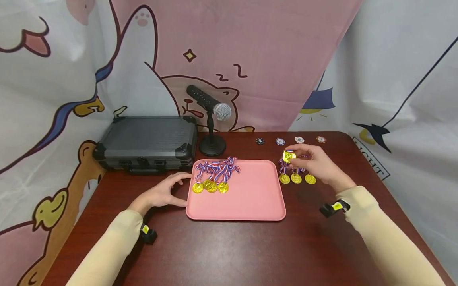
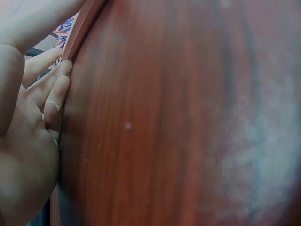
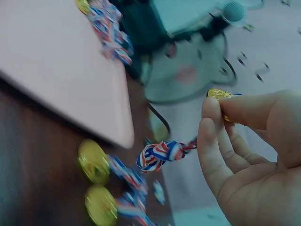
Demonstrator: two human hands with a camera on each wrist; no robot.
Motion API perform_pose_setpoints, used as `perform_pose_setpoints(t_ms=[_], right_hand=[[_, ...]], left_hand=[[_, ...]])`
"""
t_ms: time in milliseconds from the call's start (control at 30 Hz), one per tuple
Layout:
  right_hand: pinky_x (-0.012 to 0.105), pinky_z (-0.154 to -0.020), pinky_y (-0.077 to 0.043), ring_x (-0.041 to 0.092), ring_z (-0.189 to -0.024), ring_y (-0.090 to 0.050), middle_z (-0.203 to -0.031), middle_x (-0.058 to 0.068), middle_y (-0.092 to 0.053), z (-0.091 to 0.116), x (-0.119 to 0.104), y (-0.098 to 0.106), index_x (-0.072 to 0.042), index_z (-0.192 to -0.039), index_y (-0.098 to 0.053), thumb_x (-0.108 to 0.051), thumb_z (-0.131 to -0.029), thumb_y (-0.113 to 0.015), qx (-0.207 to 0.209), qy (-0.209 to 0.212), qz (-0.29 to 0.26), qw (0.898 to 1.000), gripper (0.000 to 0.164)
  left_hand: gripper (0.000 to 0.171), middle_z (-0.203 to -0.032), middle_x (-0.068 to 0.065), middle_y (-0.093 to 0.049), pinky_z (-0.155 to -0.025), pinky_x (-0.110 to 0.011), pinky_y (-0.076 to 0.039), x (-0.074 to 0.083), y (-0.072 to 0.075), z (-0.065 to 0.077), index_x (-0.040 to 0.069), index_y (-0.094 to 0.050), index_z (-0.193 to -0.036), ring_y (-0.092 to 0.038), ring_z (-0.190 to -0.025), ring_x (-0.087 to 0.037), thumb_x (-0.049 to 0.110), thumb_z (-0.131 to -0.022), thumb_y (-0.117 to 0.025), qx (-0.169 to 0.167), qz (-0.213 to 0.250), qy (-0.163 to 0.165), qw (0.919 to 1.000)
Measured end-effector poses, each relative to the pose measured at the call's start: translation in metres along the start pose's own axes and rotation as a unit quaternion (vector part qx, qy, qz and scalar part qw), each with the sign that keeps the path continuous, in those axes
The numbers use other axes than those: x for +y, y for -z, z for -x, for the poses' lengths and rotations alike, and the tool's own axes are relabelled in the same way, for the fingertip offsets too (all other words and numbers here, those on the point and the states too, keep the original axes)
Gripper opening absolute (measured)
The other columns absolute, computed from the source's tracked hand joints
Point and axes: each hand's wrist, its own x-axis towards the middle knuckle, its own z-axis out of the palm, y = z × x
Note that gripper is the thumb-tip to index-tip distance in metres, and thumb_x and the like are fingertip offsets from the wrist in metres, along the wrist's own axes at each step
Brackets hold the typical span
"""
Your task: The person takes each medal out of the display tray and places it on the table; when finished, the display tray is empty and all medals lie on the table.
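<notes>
My right hand [image 1: 316,163] pinches a gold medal [image 1: 289,156] between thumb and fingers, raised right of the pink tray [image 1: 250,198]. Its knotted red, white and blue ribbon [image 3: 162,154] hangs below the fingers in the right wrist view. Under that hand, three more gold medals [image 1: 295,178] lie on the table with ribbons bunched behind them. My left hand [image 1: 162,192] is spread at the tray's left edge, thumb and fingertips right at the rim. Several gold medals [image 1: 212,186] rest in the tray's left part, their striped ribbons [image 1: 218,169] bundled toward the back.
Behind the tray, a microphone [image 1: 205,99] stands on a round black base [image 1: 212,145]. A dark hard case [image 1: 150,139] sits at the back left. Along the table's back edge lie several poker chips, among them a black one [image 1: 260,141] and a red one [image 1: 321,139].
</notes>
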Motion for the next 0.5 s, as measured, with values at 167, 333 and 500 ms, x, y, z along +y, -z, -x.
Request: perform_pose_setpoints(t_ms=[167, 333, 500], right_hand=[[0.03, -0.072, -0.062, 0.018, -0.088, -0.076, -0.104, 0.015, -0.069, 0.009, 0.008, 0.04, 0.002, -0.14, -0.06, -0.003, -0.101, -0.069, 0.055, -0.015, 0.002, 0.998, 0.041], [0.026, -0.077, -0.061, 0.014, -0.088, -0.075, -0.101, 0.002, -0.067, 0.015, 0.024, 0.073, 0.002, -0.144, -0.057, -0.006, -0.102, -0.069, 0.112, -0.055, -0.034, 0.992, 0.044], [0.024, -0.08, -0.06, 0.008, -0.089, -0.073, -0.102, -0.004, -0.065, 0.019, 0.043, 0.096, 0.001, -0.15, -0.05, -0.012, -0.104, -0.066, 0.142, -0.107, -0.06, 0.982, 0.051]], left_hand=[[0.093, -0.152, -0.002, -0.05, -0.103, -0.053, -0.041, 0.0, 0.0, 0.0, 0.03, -0.05, -0.155, -0.048, -0.125, -0.027, 0.042, -0.075, -0.096, 0.0, -0.001, 0.008, 1.0], [0.093, -0.152, -0.003, -0.05, -0.103, -0.055, -0.04, -0.001, -0.001, 0.001, 0.03, -0.05, -0.155, -0.047, -0.126, -0.027, 0.042, -0.075, -0.095, 0.0, 0.003, 0.016, 0.9999], [0.092, -0.152, -0.002, -0.05, -0.104, -0.056, -0.039, -0.001, -0.002, 0.0, 0.031, -0.05, -0.155, -0.046, -0.127, -0.028, 0.041, -0.075, -0.095, 0.0, 0.008, 0.014, 0.9999]])
